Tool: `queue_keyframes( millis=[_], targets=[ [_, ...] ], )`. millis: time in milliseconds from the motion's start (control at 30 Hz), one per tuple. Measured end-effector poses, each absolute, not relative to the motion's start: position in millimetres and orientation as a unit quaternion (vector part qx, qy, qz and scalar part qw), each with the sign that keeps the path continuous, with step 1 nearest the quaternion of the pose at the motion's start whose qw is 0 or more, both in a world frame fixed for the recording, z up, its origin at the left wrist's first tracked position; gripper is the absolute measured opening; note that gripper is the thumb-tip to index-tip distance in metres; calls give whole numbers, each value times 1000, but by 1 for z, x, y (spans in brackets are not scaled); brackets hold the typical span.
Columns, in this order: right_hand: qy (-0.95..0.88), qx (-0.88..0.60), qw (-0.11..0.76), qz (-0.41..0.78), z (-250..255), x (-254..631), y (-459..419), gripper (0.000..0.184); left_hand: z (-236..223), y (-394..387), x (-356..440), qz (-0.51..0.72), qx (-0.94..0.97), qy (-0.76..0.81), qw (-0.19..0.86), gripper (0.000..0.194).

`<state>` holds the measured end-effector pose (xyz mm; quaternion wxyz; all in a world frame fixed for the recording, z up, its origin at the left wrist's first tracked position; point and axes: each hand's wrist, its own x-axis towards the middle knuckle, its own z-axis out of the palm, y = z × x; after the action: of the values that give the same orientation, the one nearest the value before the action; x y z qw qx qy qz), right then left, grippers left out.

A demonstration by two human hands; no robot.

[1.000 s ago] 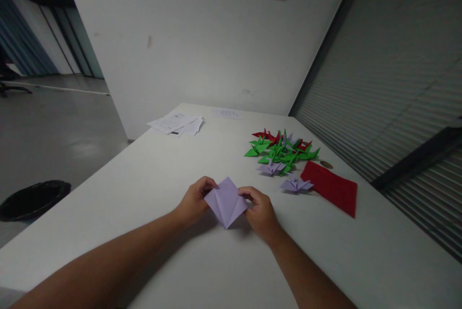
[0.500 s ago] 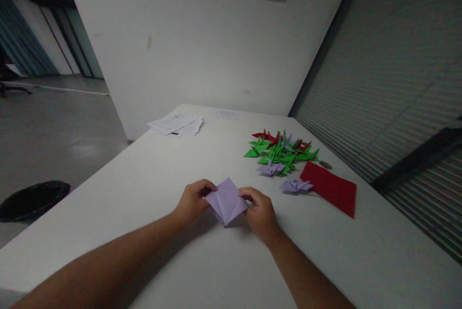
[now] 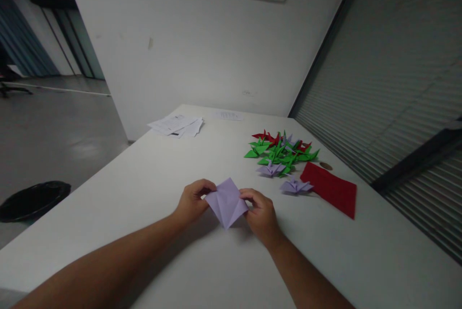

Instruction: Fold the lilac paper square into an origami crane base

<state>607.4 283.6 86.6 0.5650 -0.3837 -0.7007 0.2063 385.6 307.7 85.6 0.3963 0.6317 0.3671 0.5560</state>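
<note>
A lilac sheet of paper (image 3: 227, 200), folded into a diamond shape with creases, sits just above the white table (image 3: 151, 188). My left hand (image 3: 193, 200) pinches its left corner with curled fingers. My right hand (image 3: 262, 212) pinches its right corner the same way. Both forearms reach in from the bottom of the view.
A pile of folded green, red and lilac paper cranes (image 3: 281, 150) lies at the back right, with two lilac ones (image 3: 296, 185) nearer. A red paper sheet (image 3: 330, 188) lies right of them. White documents (image 3: 176, 124) rest at the far edge. A black bin (image 3: 32, 198) stands on the floor, left.
</note>
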Motion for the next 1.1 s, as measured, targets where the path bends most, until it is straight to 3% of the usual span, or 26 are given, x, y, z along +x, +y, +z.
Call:
queue_keyframes(
  millis=[667, 1100],
  targets=[
    [-641, -395, 599, 272, 87, 603, 283, 14, 91, 306, 383, 553, 662, 357, 360, 6],
    [-643, -397, 595, 274, 84, 605, 282, 14, 85, 303, 388, 580, 620, 354, 392, 23]
  ],
)
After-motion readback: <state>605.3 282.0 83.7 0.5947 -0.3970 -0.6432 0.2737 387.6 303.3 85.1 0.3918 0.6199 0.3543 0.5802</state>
